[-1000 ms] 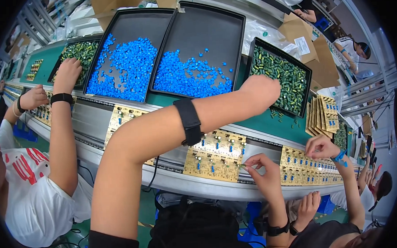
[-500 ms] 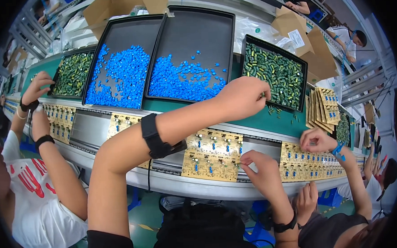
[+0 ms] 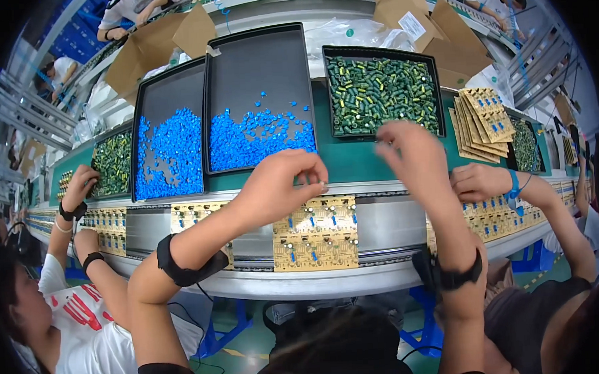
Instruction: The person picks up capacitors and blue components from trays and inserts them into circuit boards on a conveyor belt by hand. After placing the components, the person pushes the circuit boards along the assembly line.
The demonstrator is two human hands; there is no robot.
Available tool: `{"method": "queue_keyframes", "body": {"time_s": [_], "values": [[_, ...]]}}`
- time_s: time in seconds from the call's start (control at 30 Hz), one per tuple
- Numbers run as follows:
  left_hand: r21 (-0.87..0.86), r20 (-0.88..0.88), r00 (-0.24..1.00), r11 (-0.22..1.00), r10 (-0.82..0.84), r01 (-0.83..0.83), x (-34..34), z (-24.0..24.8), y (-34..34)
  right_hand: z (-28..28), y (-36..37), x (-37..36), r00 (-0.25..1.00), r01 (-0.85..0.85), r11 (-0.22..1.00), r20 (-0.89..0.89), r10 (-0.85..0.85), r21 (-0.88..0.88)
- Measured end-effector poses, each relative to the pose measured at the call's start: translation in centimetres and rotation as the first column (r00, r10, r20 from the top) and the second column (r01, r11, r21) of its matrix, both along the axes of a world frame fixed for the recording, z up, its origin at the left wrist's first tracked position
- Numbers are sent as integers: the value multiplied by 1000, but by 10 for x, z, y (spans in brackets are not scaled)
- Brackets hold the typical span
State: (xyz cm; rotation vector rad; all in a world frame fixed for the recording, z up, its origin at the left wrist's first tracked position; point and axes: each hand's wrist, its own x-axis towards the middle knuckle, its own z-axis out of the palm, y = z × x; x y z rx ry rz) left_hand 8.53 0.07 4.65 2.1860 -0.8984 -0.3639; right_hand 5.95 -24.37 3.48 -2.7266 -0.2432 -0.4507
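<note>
My left hand [image 3: 288,181] is above the far edge of a tan circuit board [image 3: 316,244]. Its thumb and index finger pinch a small capacitor [image 3: 324,185], of which only a pale end shows. Small blue parts and round green ones stand on that board. My right hand [image 3: 413,155], smeared by motion, reaches over the near edge of a black tray [image 3: 438,98] of green cylindrical capacitors [image 3: 379,91]. Its thumb and fingers are apart, and nothing is visible between them.
Two black trays [image 3: 255,54] of blue parts [image 3: 260,141] stand to the left. Beyond the right tray is an open carton [image 3: 454,36]; stacked boards [image 3: 479,133] lean beside it. Co-workers sit close on both sides, one hand [image 3: 479,181] near my right forearm. The conveyor rail [image 3: 384,256] runs across.
My left hand has come back from the capacitor tray to above the board, a capacitor in its pinch. My right hand has gone from the board's edge up to that tray. The view has turned.
</note>
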Motion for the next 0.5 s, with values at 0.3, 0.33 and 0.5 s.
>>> {"method": "queue_keyframes", "body": {"time_s": [0.3, 0.33, 0.5], "values": [[-113, -686, 728, 989, -6, -98, -24, -17, 18, -31, -12, 76, 966, 227, 973, -116, -230, -40], [-90, -692, 722, 992, 3, -91, -24, -18, 19, -33, -13, 76, 966, 228, 974, -131, -224, 15], [-15, -641, 767, 998, 33, -56, -28, -18, 20, -36, -12, 72, 976, 207, 976, -83, -201, 72]]}}
